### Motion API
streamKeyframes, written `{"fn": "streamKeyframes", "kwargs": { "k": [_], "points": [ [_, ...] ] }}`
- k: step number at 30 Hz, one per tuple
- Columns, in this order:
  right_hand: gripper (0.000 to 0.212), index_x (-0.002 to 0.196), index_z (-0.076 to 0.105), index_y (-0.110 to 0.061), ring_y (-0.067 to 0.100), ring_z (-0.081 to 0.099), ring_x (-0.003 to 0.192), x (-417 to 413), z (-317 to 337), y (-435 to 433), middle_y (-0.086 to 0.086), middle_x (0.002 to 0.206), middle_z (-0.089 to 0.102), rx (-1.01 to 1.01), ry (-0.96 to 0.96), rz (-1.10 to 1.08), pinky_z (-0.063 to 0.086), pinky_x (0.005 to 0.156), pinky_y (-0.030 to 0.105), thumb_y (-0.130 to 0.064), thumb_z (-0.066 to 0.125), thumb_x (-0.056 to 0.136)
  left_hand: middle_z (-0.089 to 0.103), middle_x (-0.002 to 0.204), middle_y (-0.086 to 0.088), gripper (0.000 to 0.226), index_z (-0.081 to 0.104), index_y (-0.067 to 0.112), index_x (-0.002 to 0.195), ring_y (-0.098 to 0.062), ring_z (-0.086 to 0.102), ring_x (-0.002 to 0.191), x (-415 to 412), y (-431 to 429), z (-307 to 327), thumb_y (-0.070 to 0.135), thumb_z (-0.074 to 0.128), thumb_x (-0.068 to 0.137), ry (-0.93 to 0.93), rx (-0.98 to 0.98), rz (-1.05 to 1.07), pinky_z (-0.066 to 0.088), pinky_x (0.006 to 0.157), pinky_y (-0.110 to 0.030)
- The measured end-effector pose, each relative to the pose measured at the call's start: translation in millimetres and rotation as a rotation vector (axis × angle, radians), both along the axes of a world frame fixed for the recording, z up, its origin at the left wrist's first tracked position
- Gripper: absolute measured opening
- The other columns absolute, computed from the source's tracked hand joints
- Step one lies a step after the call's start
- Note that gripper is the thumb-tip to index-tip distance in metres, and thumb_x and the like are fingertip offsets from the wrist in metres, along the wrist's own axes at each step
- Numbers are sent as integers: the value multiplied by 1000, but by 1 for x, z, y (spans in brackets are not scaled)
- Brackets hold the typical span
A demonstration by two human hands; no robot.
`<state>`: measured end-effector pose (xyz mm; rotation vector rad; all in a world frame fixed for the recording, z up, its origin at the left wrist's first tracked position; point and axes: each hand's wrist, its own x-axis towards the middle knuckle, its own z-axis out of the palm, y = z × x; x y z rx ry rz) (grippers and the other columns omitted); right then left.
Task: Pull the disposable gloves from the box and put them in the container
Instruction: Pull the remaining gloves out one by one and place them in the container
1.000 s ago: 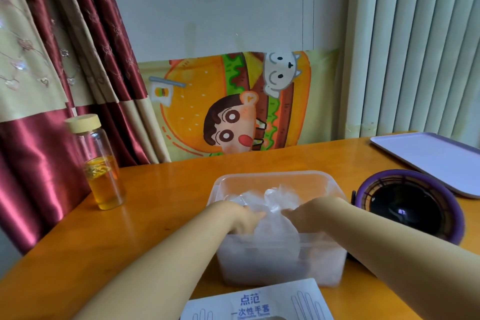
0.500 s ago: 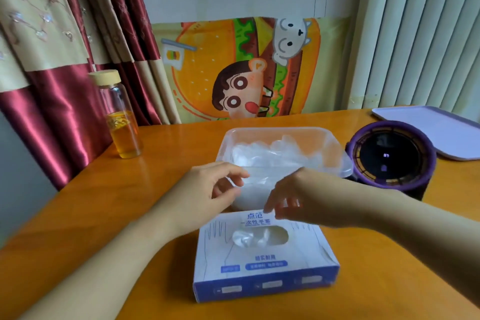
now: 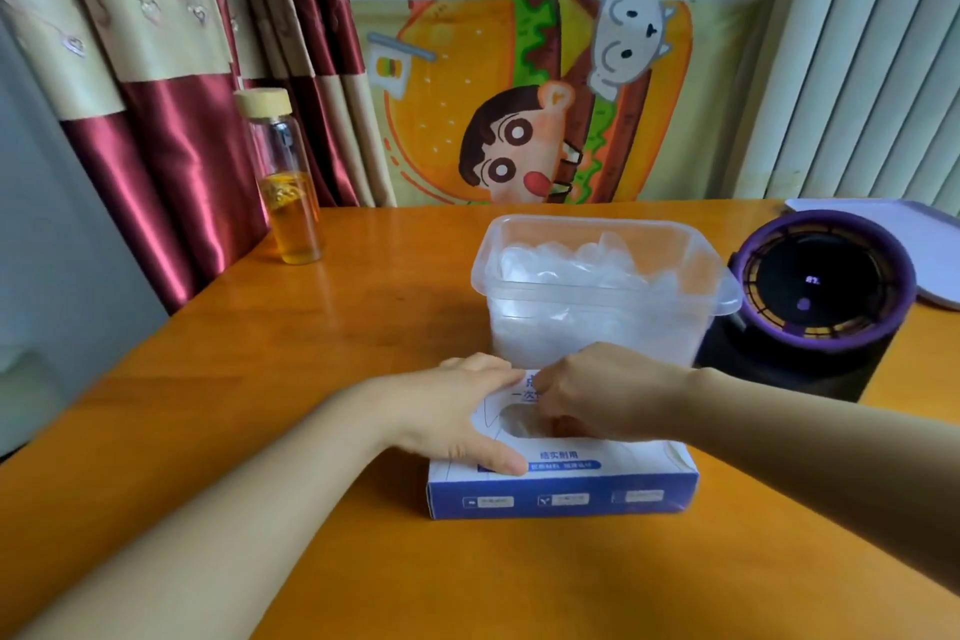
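The white and blue glove box (image 3: 563, 496) lies flat near the table's front edge. My left hand (image 3: 457, 413) rests flat on its left top, thumb along the front. My right hand (image 3: 597, 398) hovers over the oval opening, its fingers curled down onto the clear disposable glove (image 3: 522, 426) that shows there; the fingertips are partly hidden. Just behind the box stands the clear plastic container (image 3: 719, 299), with several crumpled gloves (image 3: 566, 268) piled inside.
A dark round device with a purple rim (image 3: 823, 286) stands right of the container, and a lilac tray (image 3: 935, 250) lies behind it. A glass bottle of amber liquid (image 3: 288, 182) stands at the back left. Curtains and a cartoon poster line the wall.
Both hands left the container and came back down to the box. The left now lies on its top and the right reaches into the opening. The view tilted down.
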<state>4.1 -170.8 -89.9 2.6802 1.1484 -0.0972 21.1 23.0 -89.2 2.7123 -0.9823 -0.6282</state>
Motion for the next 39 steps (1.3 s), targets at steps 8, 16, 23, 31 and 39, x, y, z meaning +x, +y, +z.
{"fn": "streamKeyframes", "kwargs": {
  "k": [8,16,23,31,39],
  "points": [
    [13,88,65,-17,22,60,75,-17,20,-16,0,89,65,164,-93,41,49,63,35,-22,54,94,3,156,25,98,9,36,152,-7,9,144,-1,0,-2,65,64,76,18,1,9,18,118,-35],
    [6,92,63,-16,17,57,67,-5,48,-22,-3,88,62,526,-340,-118,46,54,31,-17,58,91,37,144,12,70,34,33,140,-10,38,129,-8,-5,6,54,66,82,46,-107,-60,35,111,-36],
    [68,133,41,-34,3,56,91,-20,38,-14,-21,113,50,676,32,-354,48,78,21,-67,53,75,25,153,14,89,19,39,145,-11,29,137,-6,-1,2,64,67,75,30,-55,19,31,113,-40],
    [20,74,63,-18,1,57,61,-23,54,-19,-9,67,64,1056,-133,-420,43,60,10,-21,56,93,31,149,18,87,27,39,144,-11,34,134,-9,0,2,67,68,72,-4,-80,19,33,111,-40],
    [31,79,70,-11,9,59,63,-28,74,-24,12,77,71,1408,134,-636,43,62,21,-32,54,95,29,129,47,91,9,61,137,20,37,119,-26,-6,50,57,71,70,-82,-679,205,35,97,-6]
  ]
}}
